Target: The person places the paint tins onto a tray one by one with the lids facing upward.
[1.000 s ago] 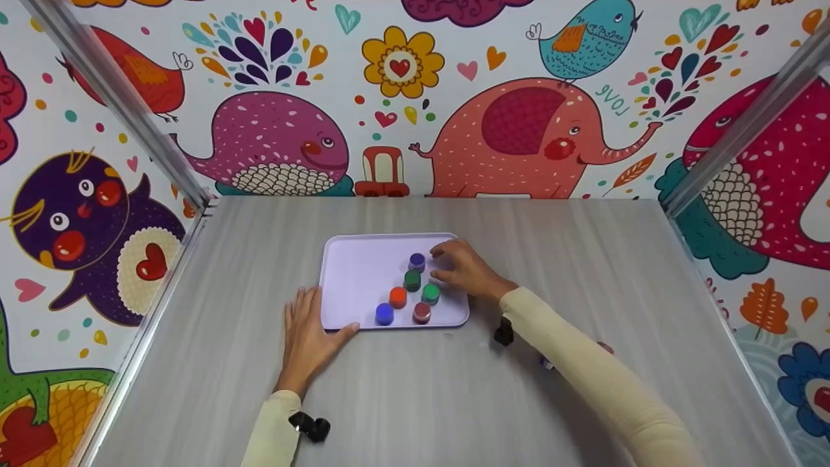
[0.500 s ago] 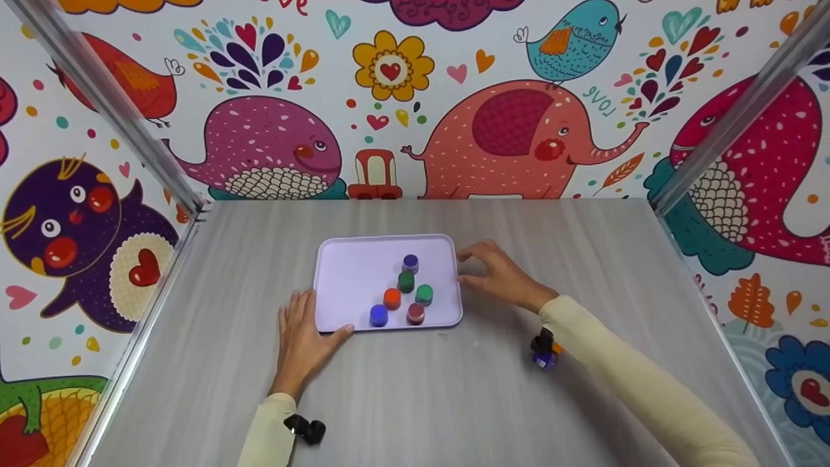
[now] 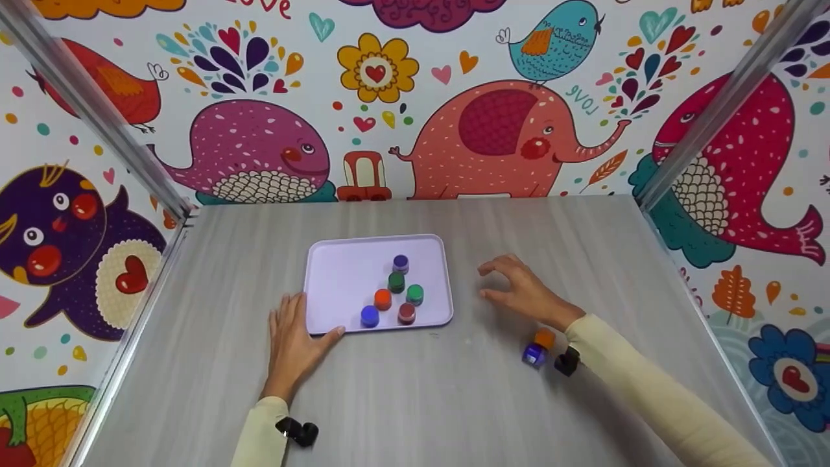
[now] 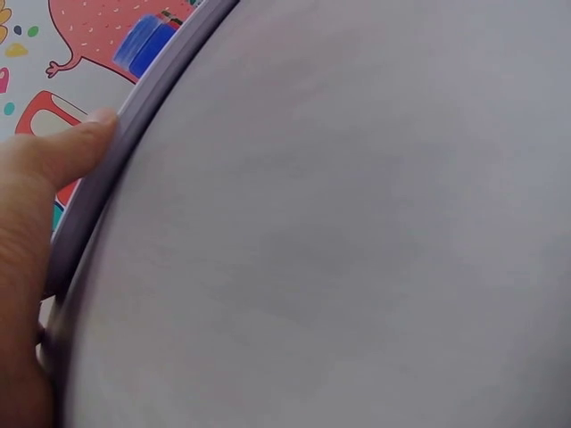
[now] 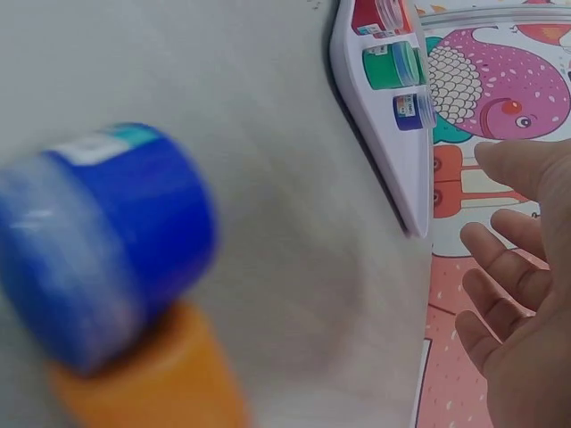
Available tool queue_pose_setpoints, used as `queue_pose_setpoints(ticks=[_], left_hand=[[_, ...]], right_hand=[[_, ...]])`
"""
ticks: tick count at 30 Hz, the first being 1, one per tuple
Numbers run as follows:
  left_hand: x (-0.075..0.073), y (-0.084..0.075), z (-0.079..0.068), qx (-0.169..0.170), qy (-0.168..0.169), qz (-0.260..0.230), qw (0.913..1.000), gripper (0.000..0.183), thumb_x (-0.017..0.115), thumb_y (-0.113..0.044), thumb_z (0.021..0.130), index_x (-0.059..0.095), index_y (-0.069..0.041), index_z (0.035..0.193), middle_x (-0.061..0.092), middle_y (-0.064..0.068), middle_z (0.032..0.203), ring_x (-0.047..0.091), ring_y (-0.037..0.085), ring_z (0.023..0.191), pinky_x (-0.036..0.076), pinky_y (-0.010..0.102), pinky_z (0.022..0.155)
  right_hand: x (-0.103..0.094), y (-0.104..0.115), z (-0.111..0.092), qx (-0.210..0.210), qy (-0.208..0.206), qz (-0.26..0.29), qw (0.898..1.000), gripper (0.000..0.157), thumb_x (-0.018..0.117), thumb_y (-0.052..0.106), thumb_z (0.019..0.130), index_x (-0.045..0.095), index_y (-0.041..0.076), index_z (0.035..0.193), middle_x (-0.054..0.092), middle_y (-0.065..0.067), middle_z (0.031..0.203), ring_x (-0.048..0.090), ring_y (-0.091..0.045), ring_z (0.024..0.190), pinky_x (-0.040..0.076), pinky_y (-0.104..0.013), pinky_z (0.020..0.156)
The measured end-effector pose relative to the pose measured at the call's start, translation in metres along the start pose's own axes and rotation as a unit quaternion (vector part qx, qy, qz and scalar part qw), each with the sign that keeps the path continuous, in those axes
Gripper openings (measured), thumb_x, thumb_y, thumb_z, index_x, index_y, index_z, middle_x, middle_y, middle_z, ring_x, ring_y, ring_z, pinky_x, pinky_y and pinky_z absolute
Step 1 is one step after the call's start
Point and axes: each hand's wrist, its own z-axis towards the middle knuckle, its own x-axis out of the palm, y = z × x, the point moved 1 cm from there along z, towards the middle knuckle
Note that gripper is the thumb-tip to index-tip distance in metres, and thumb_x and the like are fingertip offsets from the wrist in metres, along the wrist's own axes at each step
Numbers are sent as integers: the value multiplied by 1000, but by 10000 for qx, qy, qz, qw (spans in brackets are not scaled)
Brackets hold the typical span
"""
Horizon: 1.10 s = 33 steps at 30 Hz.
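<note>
On the lilac tray [image 3: 343, 259] stand several small paint pots: purple [image 3: 401, 263], dark green [image 3: 396, 281], light green [image 3: 415, 294], orange-red [image 3: 382, 298], blue [image 3: 369, 316] and dark red [image 3: 406, 313]. My left hand [image 3: 295, 344] rests at the tray's front left corner, fingers straight along the side and thumb on the front rim. In the left wrist view the thumb [image 4: 85, 147] touches that rim. To the tray's right, my right hand [image 3: 528, 292] holds nothing, its fingers loosely bent. Nearest its wrist are a blue-purple paint pot [image 3: 534, 355] and an orange paint pot [image 3: 544, 338].
The grey wood-look table [image 3: 415, 402] extends around the tray. Printed cartoon walls [image 3: 259, 149] enclose its back and sides, with metal posts [image 3: 720, 104] at the corners. A black wrist camera [image 3: 567, 361] sits by the right sleeve, close to the two loose pots.
My right hand has drawn away from above the tray to the table on the right, bringing the two loose pots into view. The left hand stays at the tray corner. The head view has shifted slightly.
</note>
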Motion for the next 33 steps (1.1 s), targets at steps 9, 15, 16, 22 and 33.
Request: queue_pose_setpoints(ticks=[9,15,16,22,33], left_hand=[[-1,1,-2,-62,99,-14,9999,117,85,-60,87,34,9,167,34,32,173,15,49,167,-2,64,135],[-3,2,-4,-89,89,-13,9999,116,86,-59,88,34,9,166,34,32,172,13,49,167,-2,65,135],[-3,2,-4,-86,77,-13,9999,116,86,-58,88,34,9,166,34,33,172,13,49,167,-2,65,135],[-2,3,-2,9,19,-73,10000,115,86,-59,87,35,9,166,34,33,172,14,50,167,-1,65,135],[0,1,0,44,6,43,10000,115,85,-59,87,35,9,166,37,32,171,16,50,166,0,66,134]], right_hand=[[2,-19,-36,-87,-202,285,9994,39,85,16,99,73,1,133,67,-8,134,58,-33,131,47,-64,117],[2,-27,-58,-3,-350,307,9989,40,85,18,99,73,2,133,68,-7,134,58,-30,131,47,-64,115],[1,-27,-62,47,-361,297,9989,40,85,18,99,73,2,133,68,-6,134,59,-30,131,48,-63,115],[-6,-32,-84,343,-495,263,9978,39,86,20,99,74,4,133,67,-5,133,61,-31,128,50,-59,115],[-23,-45,-120,587,-925,-203,9938,36,86,19,98,76,5,129,70,-6,131,60,-29,127,52,-58,112]])
